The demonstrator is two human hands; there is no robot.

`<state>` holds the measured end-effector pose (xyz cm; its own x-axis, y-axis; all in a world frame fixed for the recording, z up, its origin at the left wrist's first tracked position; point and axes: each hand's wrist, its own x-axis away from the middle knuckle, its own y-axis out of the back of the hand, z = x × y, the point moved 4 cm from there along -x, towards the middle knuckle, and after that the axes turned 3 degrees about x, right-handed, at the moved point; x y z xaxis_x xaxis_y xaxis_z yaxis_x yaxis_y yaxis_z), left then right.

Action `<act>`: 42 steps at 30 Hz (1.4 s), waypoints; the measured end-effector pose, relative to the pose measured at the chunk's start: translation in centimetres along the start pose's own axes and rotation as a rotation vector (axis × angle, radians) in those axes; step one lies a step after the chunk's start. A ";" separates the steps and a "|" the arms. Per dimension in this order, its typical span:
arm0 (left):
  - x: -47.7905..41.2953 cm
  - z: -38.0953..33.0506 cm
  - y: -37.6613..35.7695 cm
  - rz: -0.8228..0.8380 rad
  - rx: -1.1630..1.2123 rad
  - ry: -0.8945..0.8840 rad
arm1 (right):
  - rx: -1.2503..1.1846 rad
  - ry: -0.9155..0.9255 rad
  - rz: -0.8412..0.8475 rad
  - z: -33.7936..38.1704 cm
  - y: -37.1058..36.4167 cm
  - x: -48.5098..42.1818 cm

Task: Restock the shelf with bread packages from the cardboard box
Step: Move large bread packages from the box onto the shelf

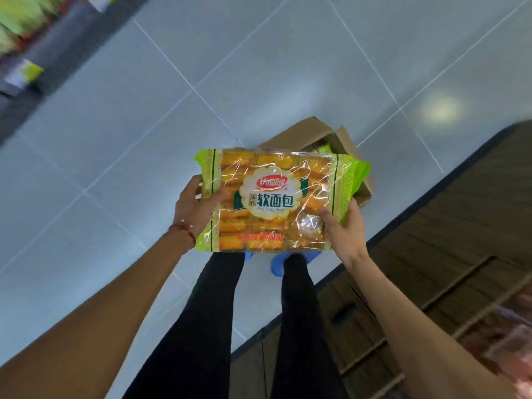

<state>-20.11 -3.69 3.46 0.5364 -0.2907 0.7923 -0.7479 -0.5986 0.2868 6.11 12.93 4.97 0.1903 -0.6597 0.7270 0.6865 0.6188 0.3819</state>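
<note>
Both hands' fingers (214, 197) clamped on bread package (276, 200) — hiding open cardboard box (342, 145), wooden shelf (460, 226) at right

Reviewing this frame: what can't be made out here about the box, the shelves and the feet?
Head view only:
- Cardboard box: its contents are mostly hidden by the bread package held in the left hand and right hand; only a green corner of another pack shows.
- Shelf goods at top left: motion-blurred, unreadable.
- Wooden unit on the right: cut off by the edge, blurred.
- Feet in blue covers: largely hidden by the package.
</note>
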 end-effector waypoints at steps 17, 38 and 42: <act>24.6 -7.6 14.7 -0.256 0.302 -0.373 | -0.190 0.431 -0.082 14.6 0.3 22.8; 29.1 -22.5 38.2 -0.553 0.289 -0.735 | -0.334 0.830 -0.108 41.0 -10.6 31.5; 27.8 -27.5 42.6 -0.529 0.261 -0.815 | -0.331 0.841 -0.153 46.8 -13.4 31.1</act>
<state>-47.78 -16.77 52.51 0.9517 -0.3042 -0.0409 -0.2799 -0.9149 0.2910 -30.03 4.09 49.23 0.4399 -0.8978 -0.0222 0.8877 0.4310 0.1620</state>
